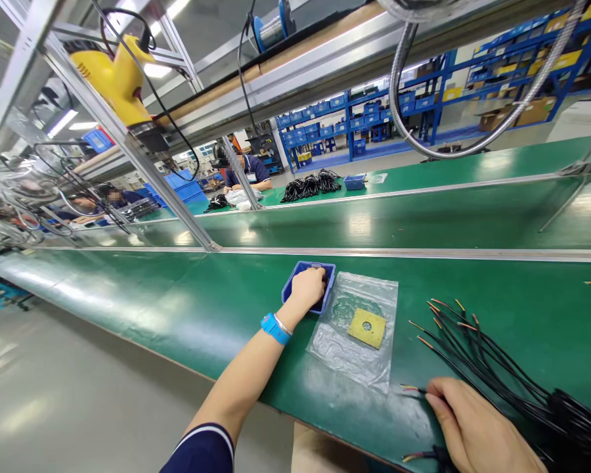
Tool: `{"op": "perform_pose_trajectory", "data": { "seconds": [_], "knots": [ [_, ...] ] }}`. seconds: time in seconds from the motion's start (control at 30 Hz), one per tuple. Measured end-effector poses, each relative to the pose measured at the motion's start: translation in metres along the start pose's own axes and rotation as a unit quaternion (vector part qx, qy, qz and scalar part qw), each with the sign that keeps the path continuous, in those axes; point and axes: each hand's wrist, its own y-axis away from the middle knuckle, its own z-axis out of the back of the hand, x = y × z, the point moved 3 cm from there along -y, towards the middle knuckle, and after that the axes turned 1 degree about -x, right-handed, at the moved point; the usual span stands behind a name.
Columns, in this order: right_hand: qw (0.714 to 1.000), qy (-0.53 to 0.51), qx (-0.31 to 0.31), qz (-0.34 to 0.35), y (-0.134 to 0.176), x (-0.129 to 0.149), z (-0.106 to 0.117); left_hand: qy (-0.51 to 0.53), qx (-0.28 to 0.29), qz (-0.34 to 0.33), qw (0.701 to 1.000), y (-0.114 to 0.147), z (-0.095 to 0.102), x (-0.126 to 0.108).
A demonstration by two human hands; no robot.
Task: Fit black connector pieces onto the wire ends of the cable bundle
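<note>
My left hand (pixel 308 288) reaches into a small blue bin (pixel 300 266). Its fingers curl downward, and their tips are hidden inside, along with whatever they may hold. My right hand (pixel 477 424) pinches a black cable (pixel 422 391) between thumb and forefinger, close to its stripped end. Thin coloured wires stick out of that end and point left. Beside this hand lies a bundle of black cables (pixel 502 368) with bare coloured wire ends fanned out. Between my hands is a clear zip bag (pixel 349 368), with a yellow square piece with a round hole (pixel 367 328) on it or in it.
The green bench (pixel 217 315) has a metal rail (pixel 398 252) along its back. Beyond it lie black cable bundles (pixel 310 187) and another blue bin (pixel 354 182). A co-worker (pixel 249 172) sits across. A yellow tool (pixel 113 75) and a flexible metal hose (pixel 473 150) hang overhead.
</note>
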Motion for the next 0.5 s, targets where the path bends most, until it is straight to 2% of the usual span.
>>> {"op": "perform_pose_trajectory", "data": {
  "seconds": [0.3,0.5],
  "knots": [
    [1.0,0.003,0.005,-0.005,0.002,-0.001,-0.002,0.095,-0.05,-0.088,0.99,0.0,-0.005,0.013],
    [1.0,-0.008,0.024,-0.019,0.004,-0.005,-0.004,0.165,-0.061,-0.104,0.979,-0.006,-0.01,0.02]
  ]
}}
